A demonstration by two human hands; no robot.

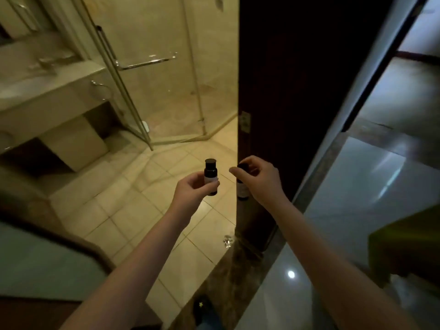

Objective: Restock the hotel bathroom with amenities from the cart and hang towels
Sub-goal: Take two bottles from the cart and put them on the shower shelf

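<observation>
Grip check: my left hand [190, 189] wraps the first bottle [210, 173] low, cap above; my right hand [260, 179] clasps the second bottle [242, 190] at its top.

- Dim overall, with a warm yellowish cast over the bathroom floor tiles [133, 210] and the shower glass [166, 91].
- The open door [297, 79] is nearly black and shows no detail.
- The glossy floor [333, 234] on the right looks cooler and grey-blue, with a small round glare spot [291, 274] and pale streaks.
- The worktop [47, 86] is smeared by blur, and straight lines bow toward the corners.
- The left hand [192, 189] and right hand [262, 179] are the sharpest parts.
- The left bottle [211, 177] stands dark against lit tiles, while the right bottle [242, 189] nearly merges with the door's shadow.
</observation>
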